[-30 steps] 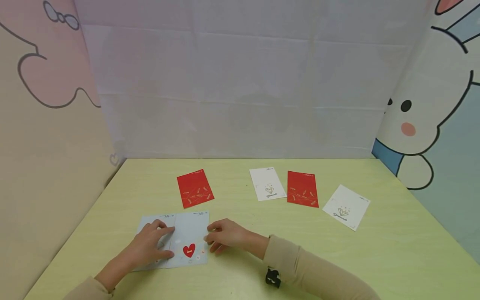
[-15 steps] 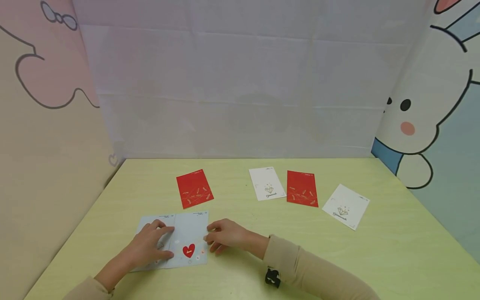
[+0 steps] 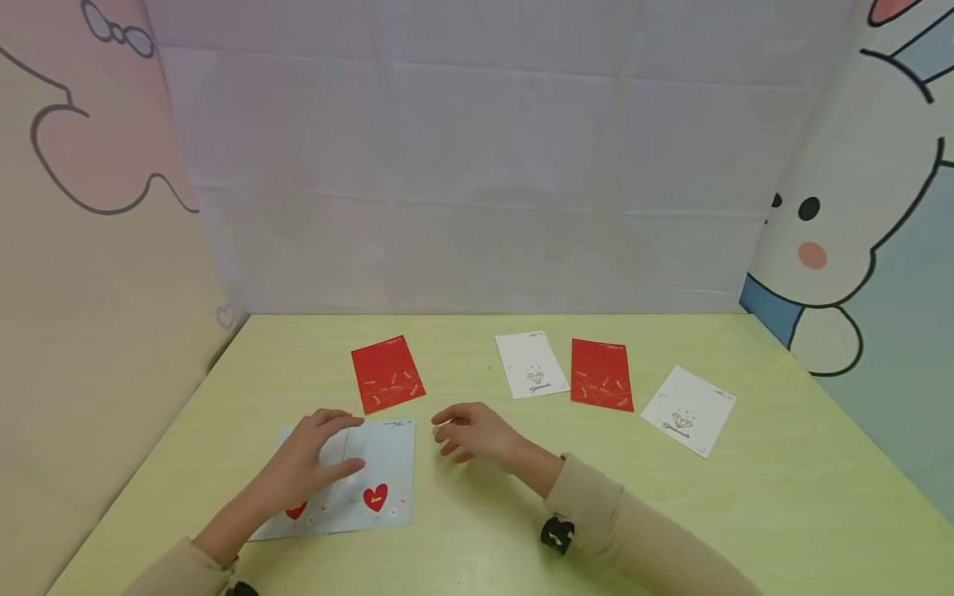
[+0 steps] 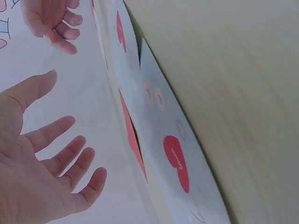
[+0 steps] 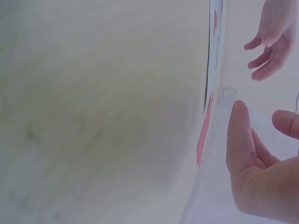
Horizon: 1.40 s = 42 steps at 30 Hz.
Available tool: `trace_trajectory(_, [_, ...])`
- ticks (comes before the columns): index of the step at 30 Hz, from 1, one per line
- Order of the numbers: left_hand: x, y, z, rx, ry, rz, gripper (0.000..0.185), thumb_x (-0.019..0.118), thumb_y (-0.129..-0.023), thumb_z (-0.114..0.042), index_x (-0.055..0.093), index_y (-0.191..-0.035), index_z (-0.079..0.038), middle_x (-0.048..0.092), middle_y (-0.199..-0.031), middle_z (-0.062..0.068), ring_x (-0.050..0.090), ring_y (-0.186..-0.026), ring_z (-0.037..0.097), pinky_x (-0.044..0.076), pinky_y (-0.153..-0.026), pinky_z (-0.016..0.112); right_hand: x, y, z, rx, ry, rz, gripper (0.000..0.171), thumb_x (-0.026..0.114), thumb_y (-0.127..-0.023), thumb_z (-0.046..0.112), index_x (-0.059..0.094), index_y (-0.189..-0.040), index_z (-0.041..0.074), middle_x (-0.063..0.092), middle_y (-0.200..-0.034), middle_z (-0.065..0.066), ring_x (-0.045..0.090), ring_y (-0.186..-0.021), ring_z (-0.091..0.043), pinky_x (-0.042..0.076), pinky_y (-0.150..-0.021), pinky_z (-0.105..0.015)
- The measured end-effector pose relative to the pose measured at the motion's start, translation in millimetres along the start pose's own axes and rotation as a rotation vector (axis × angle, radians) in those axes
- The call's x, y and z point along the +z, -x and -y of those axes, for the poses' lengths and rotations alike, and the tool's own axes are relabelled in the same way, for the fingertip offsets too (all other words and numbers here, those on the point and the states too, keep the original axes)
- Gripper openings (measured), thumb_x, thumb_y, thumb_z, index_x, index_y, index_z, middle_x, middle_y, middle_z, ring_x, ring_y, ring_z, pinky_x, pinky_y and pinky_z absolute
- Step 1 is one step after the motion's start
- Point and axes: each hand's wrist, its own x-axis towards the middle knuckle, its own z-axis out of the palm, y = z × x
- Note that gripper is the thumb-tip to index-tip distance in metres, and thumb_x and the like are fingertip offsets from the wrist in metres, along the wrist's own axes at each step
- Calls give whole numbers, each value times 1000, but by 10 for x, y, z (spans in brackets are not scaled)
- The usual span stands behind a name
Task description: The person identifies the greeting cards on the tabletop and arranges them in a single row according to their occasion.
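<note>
Two pale blue cards with red hearts lie side by side near the table's front left: the right one (image 3: 380,472) and the left one (image 3: 298,505), partly under my arm. My left hand (image 3: 322,451) hovers just above them, fingers straight and spread, holding nothing; the left wrist view shows its open palm (image 4: 44,163) beside the heart cards (image 4: 175,161). My right hand (image 3: 460,430) floats over bare table just right of the blue cards, fingers relaxed and empty. It also appears in the right wrist view (image 5: 259,172).
Farther back on the yellow-green table (image 3: 522,513) lie a red card (image 3: 387,374), a white diamond card (image 3: 532,365), a second red card (image 3: 601,374) and another white card (image 3: 689,411). Cartoon-printed walls close off the left, back and right sides.
Both hands have lifted off the blue cards. The right hand moved away from me and to the right; the left hand rose, uncovering the heart on the left card.
</note>
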Motion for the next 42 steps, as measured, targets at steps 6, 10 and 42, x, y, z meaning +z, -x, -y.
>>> trace_trajectory(6, [14, -135, -148, -25, 244, -18, 44, 66, -79, -28, 54, -117, -8, 47, -116, 8, 43, -107, 29, 41, -81, 47, -228, 4, -25, -14, -46, -65, 30, 52, -87, 14, 54, -111, -4, 60, -94, -15, 61, -79, -21, 50, -67, -33])
trace_trajectory(10, [20, -221, -267, -134, 454, 15, 45, 62, -83, -26, 50, -121, -8, 45, -119, 10, 40, -109, 29, 40, -84, 42, -352, 12, -45, -2, -69, -91, 32, 50, -89, 15, 52, -113, -5, 59, -98, -17, 60, -82, -22, 49, -68, -33])
trace_trajectory(42, [563, -894, -592, -422, 1110, 143, 47, 51, -90, -17, 35, -131, 1, 39, -128, 20, 45, -110, 35, 45, -81, 36, -1174, 58, -339, 97, -337, -369, 40, 50, -90, 14, 43, -124, -6, 51, -115, -21, 56, -92, -22, 48, -74, -29])
